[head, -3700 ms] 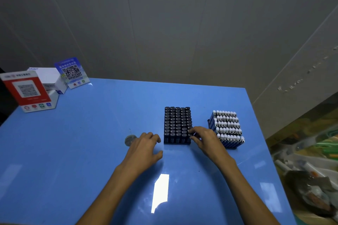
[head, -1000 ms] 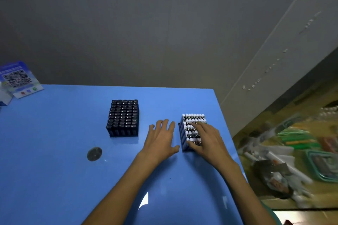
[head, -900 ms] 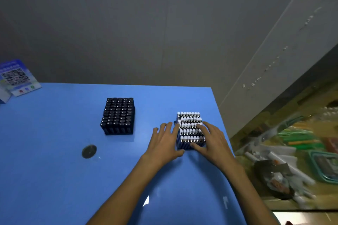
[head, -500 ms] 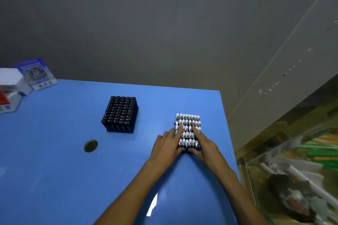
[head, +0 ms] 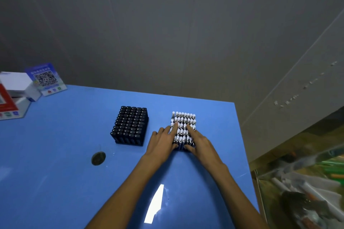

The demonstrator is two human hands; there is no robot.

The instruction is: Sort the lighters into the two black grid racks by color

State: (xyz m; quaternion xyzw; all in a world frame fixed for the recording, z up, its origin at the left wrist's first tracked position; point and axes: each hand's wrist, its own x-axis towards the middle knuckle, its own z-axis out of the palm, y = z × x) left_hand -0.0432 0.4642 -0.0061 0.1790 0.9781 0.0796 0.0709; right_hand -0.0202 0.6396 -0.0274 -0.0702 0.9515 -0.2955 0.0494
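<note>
the blue table (head: 55, 163) carries both racks, and the one my next move turns on is the rack of white-capped lighters (head: 183, 117) near the table's right edge, directly ahead of my two wrists with its long side running away from me. my left hand (head: 162, 141) lies along its left flank, fingers straight and a little spread, the index laid up over the nearer-left caps, thumb at the near corner. my right hand (head: 200, 140) comes in from the near right, fingers straight and resting flat on the caps, thumb against the near face. neither hand curls round a single lighter, so both read as pressing or squaring the block. both are equally close to it; the right covers more of the top. the rack of black lighters (head: 130, 126) stands well apart to the left, full and untouched, nearer my left hand if i have to reach for it. i judge the sorting nearly or fully done. a small dark round disc (head: 98, 158) lies on the table nearer me, left of the black rack. hidden: my hands cover the near rows of white caps, so i cannot tell whether every slot is filled, and the rack's black frame barely shows beneath the lighters. the qr-code sign (head: 45, 79) and white box (head: 17, 84) at the far left are blurred and partly cut off.
</note>
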